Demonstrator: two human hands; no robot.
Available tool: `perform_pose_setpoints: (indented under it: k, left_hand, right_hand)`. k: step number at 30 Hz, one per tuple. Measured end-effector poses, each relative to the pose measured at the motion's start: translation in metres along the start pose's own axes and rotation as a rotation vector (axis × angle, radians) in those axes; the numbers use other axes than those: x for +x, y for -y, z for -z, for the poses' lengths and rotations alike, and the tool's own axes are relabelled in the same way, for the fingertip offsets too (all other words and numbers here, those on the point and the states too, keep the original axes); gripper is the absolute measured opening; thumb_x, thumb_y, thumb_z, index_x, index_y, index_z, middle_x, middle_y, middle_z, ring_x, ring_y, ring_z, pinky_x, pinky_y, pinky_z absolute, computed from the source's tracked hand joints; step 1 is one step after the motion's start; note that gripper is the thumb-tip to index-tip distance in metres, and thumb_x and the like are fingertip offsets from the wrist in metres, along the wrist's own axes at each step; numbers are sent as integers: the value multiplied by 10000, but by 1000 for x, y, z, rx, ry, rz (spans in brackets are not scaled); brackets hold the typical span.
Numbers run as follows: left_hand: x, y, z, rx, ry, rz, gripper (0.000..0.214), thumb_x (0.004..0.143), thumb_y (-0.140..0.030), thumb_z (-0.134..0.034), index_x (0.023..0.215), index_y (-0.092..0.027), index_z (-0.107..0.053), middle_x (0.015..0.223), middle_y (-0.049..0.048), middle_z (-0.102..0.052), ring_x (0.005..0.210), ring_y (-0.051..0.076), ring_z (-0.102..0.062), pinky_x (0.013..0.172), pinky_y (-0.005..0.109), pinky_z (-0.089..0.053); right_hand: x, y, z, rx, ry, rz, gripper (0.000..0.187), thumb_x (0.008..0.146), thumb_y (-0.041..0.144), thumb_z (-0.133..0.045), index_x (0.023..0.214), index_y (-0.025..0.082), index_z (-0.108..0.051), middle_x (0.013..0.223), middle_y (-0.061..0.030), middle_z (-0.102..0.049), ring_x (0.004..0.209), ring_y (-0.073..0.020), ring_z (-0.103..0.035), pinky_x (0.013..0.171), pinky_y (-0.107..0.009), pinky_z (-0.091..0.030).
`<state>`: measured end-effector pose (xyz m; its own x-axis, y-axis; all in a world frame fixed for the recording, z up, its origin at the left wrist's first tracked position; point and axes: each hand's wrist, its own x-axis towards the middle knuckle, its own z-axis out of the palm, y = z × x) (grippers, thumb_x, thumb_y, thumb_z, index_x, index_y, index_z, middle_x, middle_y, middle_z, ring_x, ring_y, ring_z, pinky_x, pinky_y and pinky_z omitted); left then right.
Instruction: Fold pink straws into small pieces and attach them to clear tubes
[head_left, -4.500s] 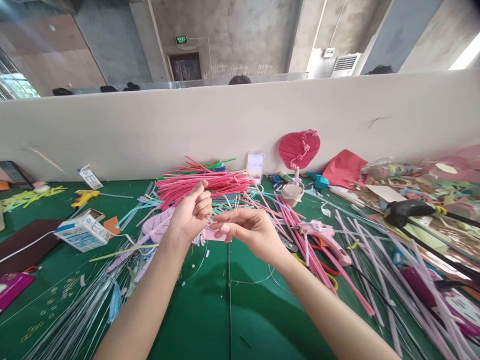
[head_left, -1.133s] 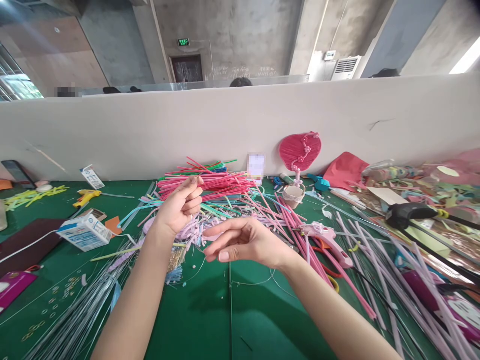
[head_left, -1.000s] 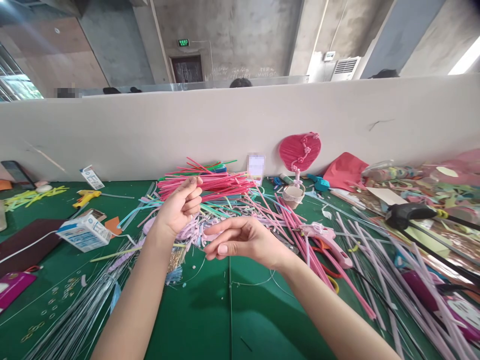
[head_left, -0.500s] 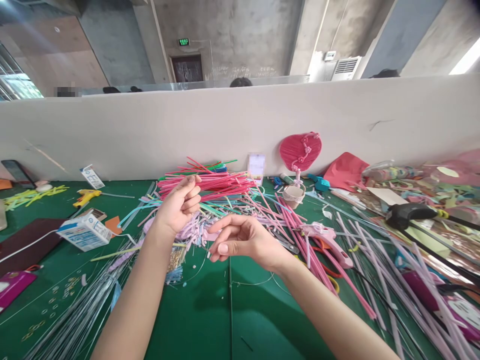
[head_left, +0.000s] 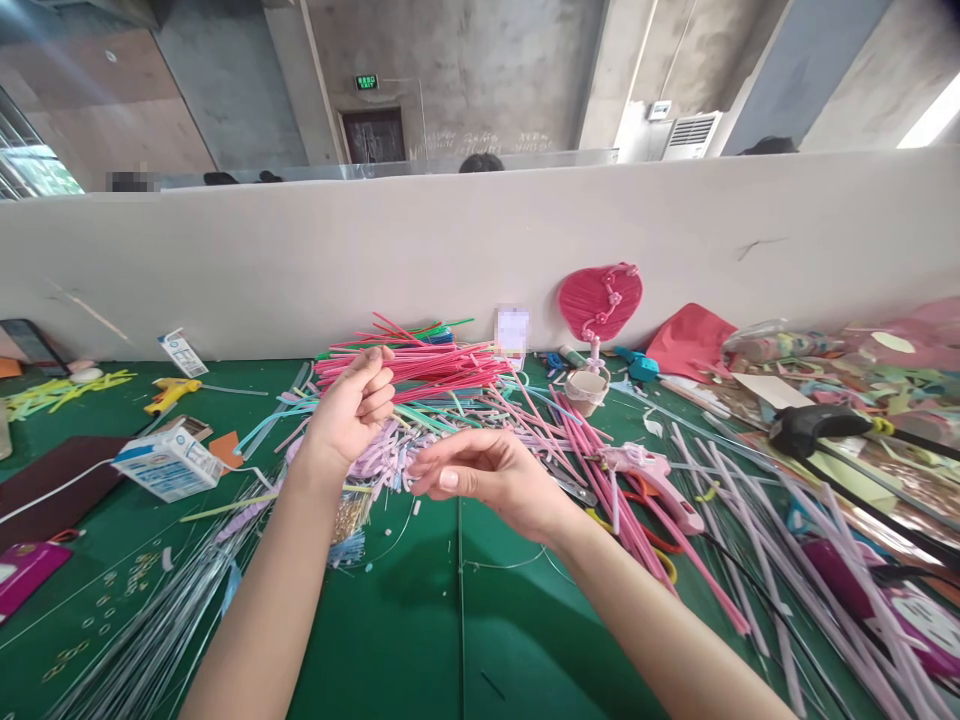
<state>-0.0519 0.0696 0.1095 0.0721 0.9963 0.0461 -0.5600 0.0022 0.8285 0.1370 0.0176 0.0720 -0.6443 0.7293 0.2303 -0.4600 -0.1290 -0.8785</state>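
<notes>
My left hand (head_left: pixel 346 412) is raised over the green table (head_left: pixel 420 640), fingers curled in a pinch on something too thin to name, perhaps a clear wire. My right hand (head_left: pixel 487 475) hovers just right of it, thumb and forefinger pinched together, and what they hold is also too fine to make out. Under both hands lies a pale pink and lilac pipe-cleaner piece (head_left: pixel 382 458). Behind them sits a heap of bright pink sticks (head_left: pixel 420 365).
A pink glue gun (head_left: pixel 649 472) and long pink sticks (head_left: pixel 615 500) lie to the right, a black glue gun (head_left: pixel 814 425) further right. A small carton (head_left: pixel 169 465), a yellow glue gun (head_left: pixel 171 395) and thin wires (head_left: pixel 142 640) lie left. A white partition (head_left: pixel 480 250) closes the back.
My left hand has lifted up and left, away from my right, since 4.5 s ago. Over the last second my right hand has closed its fingers into a pinch and shifted slightly.
</notes>
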Motion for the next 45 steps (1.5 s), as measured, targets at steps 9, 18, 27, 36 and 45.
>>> perform_pose_setpoints:
  k: [9, 18, 27, 36, 45]
  left_hand:
    - [0, -1, 0, 20, -3, -32, 200, 969, -151, -449, 817, -143, -579, 477, -114, -250, 299, 10, -193, 304, 145, -138]
    - [2, 2, 2, 39, 23, -29, 106, 915, -182, -565, 819, -141, -586, 484, -119, -254, 306, 8, -192, 299, 131, -158]
    - [1, 2, 0, 46, 16, -13, 111, 856, -224, -662, 812, -152, -590, 482, -125, -256, 296, 4, -211, 296, 123, -167]
    - [2, 2, 2, 38, 11, -16, 93, 871, -203, -640, 819, -143, -591, 488, -121, -261, 297, 3, -219, 297, 124, -168]
    - [2, 0, 3, -4, -5, 0, 98, 909, -183, -583, 817, -148, -582, 475, -120, -268, 290, 5, -215, 294, 137, -159]
  right_hand:
    - [3, -10, -5, 19, -14, -54, 176, 777, 337, -739, 839, 177, -702, 714, 26, -665, 596, -92, -663, 509, -190, -547]
    - [2, -11, -5, 92, 17, -140, 224, 784, 346, -735, 835, 153, -633, 794, -31, -758, 682, -160, -738, 525, -193, -555]
    - [0, -8, -6, 83, -6, -137, 195, 772, 314, -749, 793, 148, -648, 780, -38, -764, 720, -167, -744, 574, -194, -564]
    - [-1, -10, -6, 51, -6, -112, 209, 764, 334, -753, 797, 149, -661, 793, -46, -765, 740, -180, -744, 618, -235, -578]
    - [1, -10, -7, 104, 27, -115, 309, 834, 446, -661, 946, 162, -704, 920, -90, -765, 864, -190, -735, 746, -275, -578]
